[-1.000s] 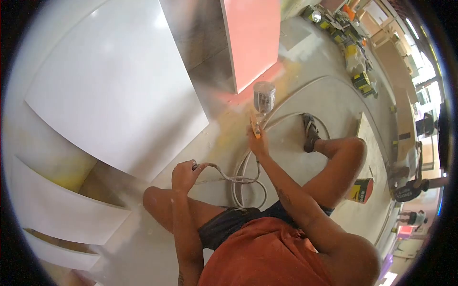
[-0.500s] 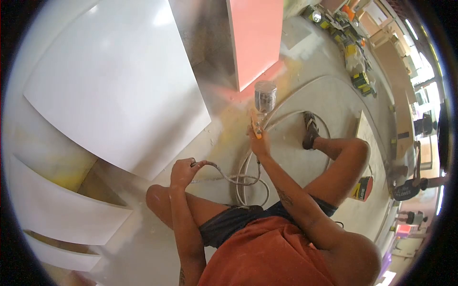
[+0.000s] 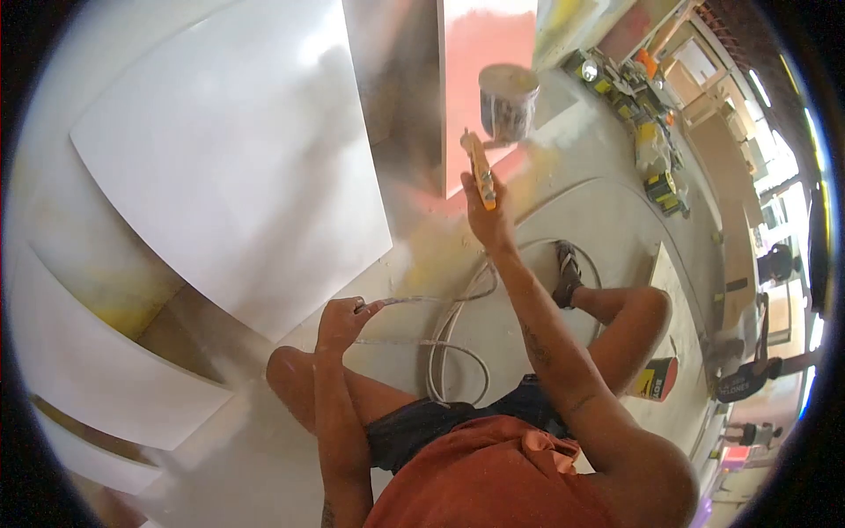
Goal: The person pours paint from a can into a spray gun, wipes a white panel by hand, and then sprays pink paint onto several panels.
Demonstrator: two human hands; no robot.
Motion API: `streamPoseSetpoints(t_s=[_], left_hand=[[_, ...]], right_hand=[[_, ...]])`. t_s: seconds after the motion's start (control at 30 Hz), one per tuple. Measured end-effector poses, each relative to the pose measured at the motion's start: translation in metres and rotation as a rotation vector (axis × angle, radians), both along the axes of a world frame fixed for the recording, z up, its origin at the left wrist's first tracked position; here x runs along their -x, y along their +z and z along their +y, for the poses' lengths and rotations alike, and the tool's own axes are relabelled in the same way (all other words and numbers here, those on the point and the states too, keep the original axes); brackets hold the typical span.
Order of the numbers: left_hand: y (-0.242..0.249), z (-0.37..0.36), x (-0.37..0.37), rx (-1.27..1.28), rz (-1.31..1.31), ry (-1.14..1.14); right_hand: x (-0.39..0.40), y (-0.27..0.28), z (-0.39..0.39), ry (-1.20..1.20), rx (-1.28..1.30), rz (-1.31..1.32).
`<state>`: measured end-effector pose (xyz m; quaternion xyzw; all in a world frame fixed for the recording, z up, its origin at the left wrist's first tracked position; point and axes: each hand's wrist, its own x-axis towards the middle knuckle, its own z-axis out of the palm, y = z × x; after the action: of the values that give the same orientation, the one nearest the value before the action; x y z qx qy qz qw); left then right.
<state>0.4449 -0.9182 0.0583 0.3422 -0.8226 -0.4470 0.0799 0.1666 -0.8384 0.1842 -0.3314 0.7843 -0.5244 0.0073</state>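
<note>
In the head view my right hand is wrapped round an orange-handled spray gun. A paint-smeared cup sits on the gun, in front of the pink panel. My left hand, near my left knee, is closed round a pale air hose. The hose loops over the floor between my legs. To the left of the gun stands a large white panel, with a soft shadow across its surface.
Curved white pieces lie at the lower left. Paint cans and clutter line the floor at upper right. A red-topped can stands beside my right leg, near a board. People are at the far right.
My right hand has raised the spray gun upward and away from me, so its cup now overlaps the pink panel. My left hand stays near my knee; the hose is stretched straighter.
</note>
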Motion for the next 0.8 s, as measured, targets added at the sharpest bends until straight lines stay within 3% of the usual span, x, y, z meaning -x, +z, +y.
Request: streamPoseSetpoints(t_s=[0.17, 0.4, 0.47, 0.67, 0.73, 0.8], left_hand=[[0.009, 0.001, 0.009, -0.006, 0.13, 0.06], [0.021, 0.005, 0.017, 0.001, 0.249, 0.145], [0.022, 0.006, 0.019, -0.032, 0.308, 0.183], [0.008, 0.001, 0.018, -0.109, 0.439, 0.281], [0.009, -0.002, 0.017, -0.113, 0.438, 0.29], [0.011, -0.002, 0.013, -0.126, 0.431, 0.298]], right_hand=[[0.003, 0.086, -0.041, 0.023, 0.051, 0.167], [0.004, 0.161, -0.079, 0.078, 0.156, 0.249], [0.002, 0.17, -0.087, 0.187, 0.442, 0.323], [0.004, 0.188, -0.088, 0.193, 0.438, 0.383], [0.001, 0.194, -0.078, 0.096, 0.188, 0.262], [0.002, 0.179, -0.072, 0.066, 0.154, 0.271]])
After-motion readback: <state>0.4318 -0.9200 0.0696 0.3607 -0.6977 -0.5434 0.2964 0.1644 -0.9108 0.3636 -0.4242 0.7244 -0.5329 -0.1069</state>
